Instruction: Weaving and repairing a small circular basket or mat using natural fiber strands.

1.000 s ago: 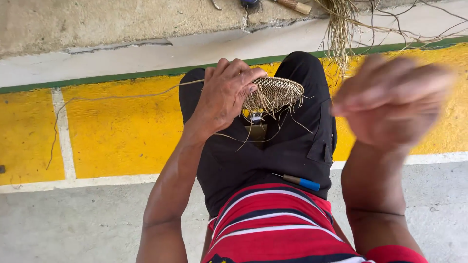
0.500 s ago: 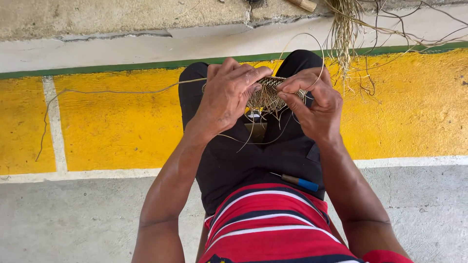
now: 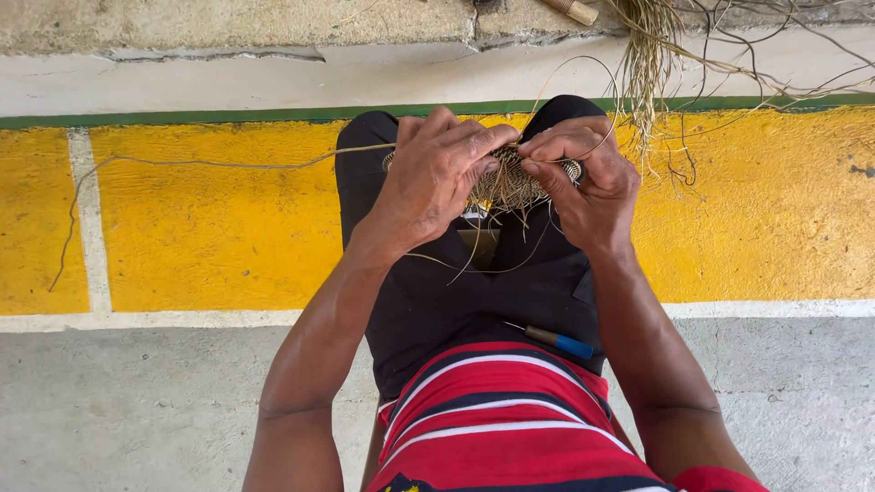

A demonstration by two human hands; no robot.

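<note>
The woven disc (image 3: 510,182) sits pinched between left hand (image 3: 437,178) and right hand (image 3: 588,182).

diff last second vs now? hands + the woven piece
The right hand came down from raised and blurred at the right and took hold of the woven straw disc; both hands now pinch it close together over the knees. The left hand kept its hold on the disc throughout. The long fibre strand trailing left and the blue-handled tool on the lap stayed put.
</note>
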